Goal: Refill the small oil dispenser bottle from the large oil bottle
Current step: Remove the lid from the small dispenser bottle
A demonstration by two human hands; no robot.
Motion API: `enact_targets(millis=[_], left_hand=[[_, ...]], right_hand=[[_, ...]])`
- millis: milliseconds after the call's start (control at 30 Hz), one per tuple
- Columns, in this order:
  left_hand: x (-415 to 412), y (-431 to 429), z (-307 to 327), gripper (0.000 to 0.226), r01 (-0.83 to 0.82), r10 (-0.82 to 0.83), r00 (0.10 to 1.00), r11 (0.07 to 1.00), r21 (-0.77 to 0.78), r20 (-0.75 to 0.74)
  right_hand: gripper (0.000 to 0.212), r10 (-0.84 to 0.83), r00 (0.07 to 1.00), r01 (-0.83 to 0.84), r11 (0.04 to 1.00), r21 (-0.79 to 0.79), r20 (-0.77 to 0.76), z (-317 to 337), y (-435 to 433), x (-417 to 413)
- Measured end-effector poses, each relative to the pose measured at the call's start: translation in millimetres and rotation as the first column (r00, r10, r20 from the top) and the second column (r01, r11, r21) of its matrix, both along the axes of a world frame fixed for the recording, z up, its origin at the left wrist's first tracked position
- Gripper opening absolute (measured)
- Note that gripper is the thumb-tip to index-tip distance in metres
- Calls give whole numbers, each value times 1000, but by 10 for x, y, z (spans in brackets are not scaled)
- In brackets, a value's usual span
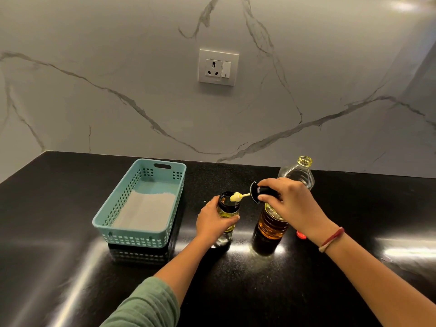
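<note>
Dispenser (227, 211) upright on table (70, 232), gripped by left hand (212, 223), right hand (290, 204) pinching brush cap (256, 192) over its mouth, oil bottle (283, 208) behind.

Single head cam, aimed forward and down, seemingly close over the counter (59, 208); wall (118, 67) rises beyond the fingers (271, 182).

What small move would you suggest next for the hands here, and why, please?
Probably the right hand should lift the brush lid clear and set it on the counter: its brush hangs over the mouth of the small bottle that the left hand grips, blocking it, and the large bottle stands uncapped.
</note>
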State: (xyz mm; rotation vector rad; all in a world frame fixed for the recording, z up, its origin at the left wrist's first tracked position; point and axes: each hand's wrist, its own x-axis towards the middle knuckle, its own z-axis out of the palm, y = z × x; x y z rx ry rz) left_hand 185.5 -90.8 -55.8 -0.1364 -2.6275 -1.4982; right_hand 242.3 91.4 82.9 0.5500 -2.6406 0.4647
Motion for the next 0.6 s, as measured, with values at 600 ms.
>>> enact_targets(millis=[600], left_hand=[[2, -20, -39, 55, -2, 2, 1000, 1000, 10, 3]], right_hand=[[16, -55, 955, 260, 633, -729, 292, 0, 675, 468]])
